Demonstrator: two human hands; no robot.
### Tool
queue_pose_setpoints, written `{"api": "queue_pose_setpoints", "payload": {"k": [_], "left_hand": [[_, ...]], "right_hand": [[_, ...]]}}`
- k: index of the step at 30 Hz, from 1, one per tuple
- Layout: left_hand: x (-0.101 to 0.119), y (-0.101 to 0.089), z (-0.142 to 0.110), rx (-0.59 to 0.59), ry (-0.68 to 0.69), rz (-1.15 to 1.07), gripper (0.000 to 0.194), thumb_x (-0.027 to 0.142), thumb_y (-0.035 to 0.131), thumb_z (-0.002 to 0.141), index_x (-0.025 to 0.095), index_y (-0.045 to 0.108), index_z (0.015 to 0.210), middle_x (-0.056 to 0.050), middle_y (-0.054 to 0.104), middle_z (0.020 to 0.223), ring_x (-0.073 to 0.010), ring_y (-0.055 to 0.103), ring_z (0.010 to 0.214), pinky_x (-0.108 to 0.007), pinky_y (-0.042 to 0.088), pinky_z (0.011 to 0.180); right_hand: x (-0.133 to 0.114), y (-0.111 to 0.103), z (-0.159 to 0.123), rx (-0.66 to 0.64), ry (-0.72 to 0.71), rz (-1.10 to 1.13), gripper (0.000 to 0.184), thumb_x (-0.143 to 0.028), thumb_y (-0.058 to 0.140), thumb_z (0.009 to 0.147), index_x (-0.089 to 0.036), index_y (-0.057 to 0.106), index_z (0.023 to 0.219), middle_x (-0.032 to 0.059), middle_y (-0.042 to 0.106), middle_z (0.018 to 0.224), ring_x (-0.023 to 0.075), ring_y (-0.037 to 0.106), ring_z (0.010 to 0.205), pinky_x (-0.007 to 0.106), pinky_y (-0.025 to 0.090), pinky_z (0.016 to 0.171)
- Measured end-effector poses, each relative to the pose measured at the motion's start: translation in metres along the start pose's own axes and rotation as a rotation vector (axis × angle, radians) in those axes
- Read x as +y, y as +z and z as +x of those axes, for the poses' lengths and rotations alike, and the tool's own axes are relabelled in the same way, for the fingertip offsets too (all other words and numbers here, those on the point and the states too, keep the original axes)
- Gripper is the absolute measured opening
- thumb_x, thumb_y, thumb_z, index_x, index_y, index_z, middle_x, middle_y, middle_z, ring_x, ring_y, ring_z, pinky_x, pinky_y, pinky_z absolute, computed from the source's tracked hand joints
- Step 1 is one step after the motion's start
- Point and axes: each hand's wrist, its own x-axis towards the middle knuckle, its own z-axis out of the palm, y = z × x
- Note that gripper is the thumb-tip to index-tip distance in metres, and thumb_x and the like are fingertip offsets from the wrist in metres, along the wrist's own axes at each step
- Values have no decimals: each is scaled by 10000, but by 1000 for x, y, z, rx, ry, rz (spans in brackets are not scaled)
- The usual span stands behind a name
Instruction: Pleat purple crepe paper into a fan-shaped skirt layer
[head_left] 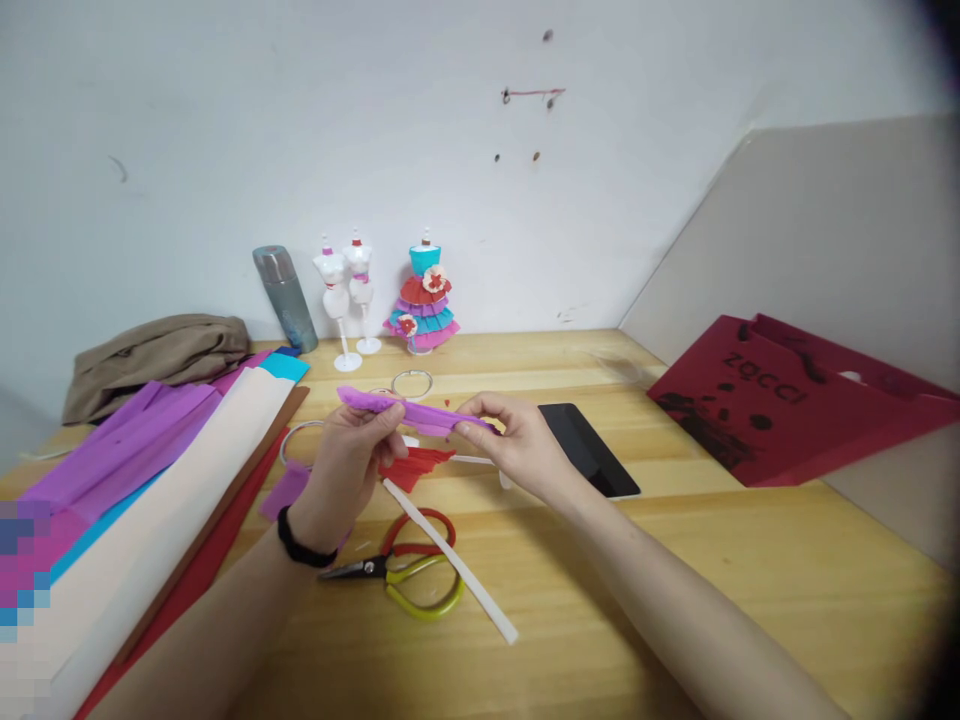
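A narrow folded strip of purple crepe paper (424, 417) stretches between my two hands above the table. My left hand (364, 440), with a black band at its wrist, pinches the strip near its left part. At the strip's right end, my right hand (499, 430) grips it between thumb and fingers. Beneath the hands lies a piece of pleated red crepe paper (412, 468), partly covered. A thin white strip (457, 565) lies across the scissors (386, 570), which have one red and one yellow-green handle. Another purple piece (285, 490) shows beside my left wrist.
Coloured crepe paper sheets (172, 490) are stacked at left, by a brown cloth (157, 355). A flask (285, 300), two white dress forms (345, 310) and a ruffled-dress form (425, 305) stand along the wall. A black tablet (589, 450) and red paper bag (787, 400) are at right.
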Motion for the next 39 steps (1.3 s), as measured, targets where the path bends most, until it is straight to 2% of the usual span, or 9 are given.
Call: {"api": "queue_pose_setpoints", "payload": {"k": [3,8,16,20,24,31,35,39], "left_hand": [[1,0,0,17,-10,-39,261,305,844,563,133,652,603,-5,633,505,-73,534,427,-154,395,401],[1,0,1,-18,-13,-90,200,259,830,607,136,696,690,-39,702,689,-132,655,624,-215,544,586],[-5,-9,7,-85,173,44,130,231,785,665,159,726,755,-26,701,739,-149,641,711,-270,520,719],[-8,-14,9,-106,286,84,119,207,782,665,200,745,778,-33,727,828,-177,655,815,-304,513,806],[-8,-16,9,-98,365,120,104,208,780,663,204,751,762,-56,733,884,-219,662,896,-340,519,837],[-7,-13,7,-117,462,154,85,180,777,666,218,758,740,-48,729,856,-215,657,894,-354,517,856],[-7,-11,5,-111,415,103,85,174,777,662,215,756,734,-47,716,899,-208,651,915,-335,520,828],[-6,-7,4,-71,350,43,89,173,781,640,201,753,720,-42,707,941,-181,653,878,-298,524,788]], "right_hand": [[-2,-1,-2,55,-96,-136,94,-244,580,807,-187,637,758,17,669,727,154,588,670,261,420,627],[-4,-2,-5,106,-241,-296,91,-201,558,832,-194,627,774,22,636,701,146,549,625,268,405,610],[-4,-1,-6,115,-236,-299,88,-188,556,832,-194,640,806,34,654,727,160,574,661,281,425,638],[-4,-1,-5,117,-190,-201,98,-196,561,823,-187,659,826,41,690,764,162,606,682,277,440,638],[-3,-1,-3,128,-64,-2,72,-254,624,769,-191,659,771,25,694,743,160,605,667,274,446,620],[-3,0,1,68,117,333,156,-297,727,643,-181,623,648,21,682,693,152,599,651,286,458,648],[-3,0,1,4,175,433,205,-318,745,623,-175,598,638,8,668,653,122,566,583,260,421,584],[-3,0,0,-14,186,479,227,-336,747,632,-179,583,641,9,669,628,126,569,581,264,418,586]]}}
